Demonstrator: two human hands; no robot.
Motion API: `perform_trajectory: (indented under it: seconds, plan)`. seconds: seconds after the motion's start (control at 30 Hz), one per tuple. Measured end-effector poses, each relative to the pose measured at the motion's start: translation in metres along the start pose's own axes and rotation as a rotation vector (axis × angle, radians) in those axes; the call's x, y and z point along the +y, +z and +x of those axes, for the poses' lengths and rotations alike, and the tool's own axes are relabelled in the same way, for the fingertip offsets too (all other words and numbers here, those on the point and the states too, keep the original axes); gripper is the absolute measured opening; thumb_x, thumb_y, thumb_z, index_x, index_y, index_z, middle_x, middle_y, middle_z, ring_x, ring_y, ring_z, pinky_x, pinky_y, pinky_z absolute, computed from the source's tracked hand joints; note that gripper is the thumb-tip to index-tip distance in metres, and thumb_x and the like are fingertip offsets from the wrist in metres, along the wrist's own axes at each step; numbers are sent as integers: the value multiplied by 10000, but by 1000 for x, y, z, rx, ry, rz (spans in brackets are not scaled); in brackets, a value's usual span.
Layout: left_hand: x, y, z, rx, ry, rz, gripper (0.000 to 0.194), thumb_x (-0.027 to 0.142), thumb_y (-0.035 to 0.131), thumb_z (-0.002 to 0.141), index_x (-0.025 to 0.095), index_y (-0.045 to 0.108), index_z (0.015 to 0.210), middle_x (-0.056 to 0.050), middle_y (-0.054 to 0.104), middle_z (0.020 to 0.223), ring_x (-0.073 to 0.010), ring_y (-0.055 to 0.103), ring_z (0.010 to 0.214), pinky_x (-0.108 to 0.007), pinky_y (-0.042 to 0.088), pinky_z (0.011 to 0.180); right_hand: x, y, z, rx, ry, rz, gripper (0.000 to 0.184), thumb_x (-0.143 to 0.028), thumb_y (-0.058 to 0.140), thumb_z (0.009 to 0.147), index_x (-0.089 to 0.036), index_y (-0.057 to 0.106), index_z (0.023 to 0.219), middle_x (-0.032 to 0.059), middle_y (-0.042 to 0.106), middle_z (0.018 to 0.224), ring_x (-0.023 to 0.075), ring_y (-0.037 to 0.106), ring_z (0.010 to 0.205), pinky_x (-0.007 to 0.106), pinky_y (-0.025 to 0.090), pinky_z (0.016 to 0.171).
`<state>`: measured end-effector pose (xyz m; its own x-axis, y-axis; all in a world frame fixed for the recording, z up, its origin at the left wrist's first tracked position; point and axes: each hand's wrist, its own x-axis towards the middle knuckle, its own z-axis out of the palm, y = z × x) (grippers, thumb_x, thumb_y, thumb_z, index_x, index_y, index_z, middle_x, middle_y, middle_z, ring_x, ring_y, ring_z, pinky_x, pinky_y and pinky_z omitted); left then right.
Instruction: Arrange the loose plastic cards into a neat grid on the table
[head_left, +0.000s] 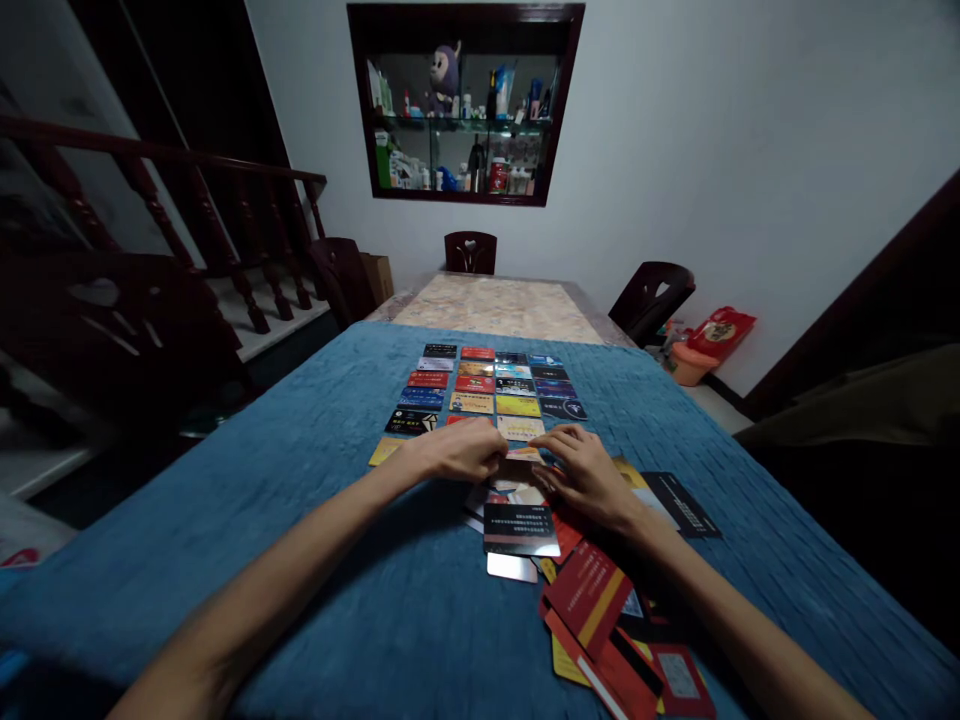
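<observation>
On the blue cloth, a card lies between the two hands, at the near end of the card rows. Left hand: fingers curled narrow at its left edge. Right hand: fingers bent at its right edge, grip indeterminable. Loose cards overlap nearer the viewer.

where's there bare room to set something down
Bare: the blue cloth left and right of the card columns, and the patterned tabletop beyond it. Crowded: between the left hand and right hand, and the loose cards around the right forearm.
</observation>
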<state>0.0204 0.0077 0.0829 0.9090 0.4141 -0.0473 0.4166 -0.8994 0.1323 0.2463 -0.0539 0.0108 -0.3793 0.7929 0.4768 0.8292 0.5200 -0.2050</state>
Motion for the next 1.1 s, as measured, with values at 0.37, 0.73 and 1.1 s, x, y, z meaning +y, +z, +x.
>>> perform_trajectory:
  seconds: [0.37, 0.73, 1.1]
  plan:
    - [-12, 2, 2, 71, -11, -83, 244, 34, 512, 812, 155, 719, 857, -43, 718, 809, -138, 587, 705, -229, 360, 629, 2, 9, 0, 102, 43, 139, 227, -136, 564, 853, -229, 712, 998, 91, 690, 986, 251, 591, 970, 418, 458, 828]
    - [-16, 15, 6, 131, 3, -89, 205, 24, 521, 782, 159, 670, 744, -35, 684, 749, -138, 561, 668, -243, 346, 611, -2, 9, -2, 95, 14, 18, 210, -173, 519, 911, -232, 674, 1041, 89, 688, 946, 253, 581, 948, 400, 438, 810]
    - [-18, 21, 8, 146, -5, -68, 178, 45, 531, 808, 160, 665, 799, -53, 694, 840, -169, 603, 763, -261, 376, 649, -2, 10, -3, 138, -25, -52, 224, -184, 482, 941, -207, 665, 1068, 91, 699, 953, 244, 575, 937, 397, 421, 820]
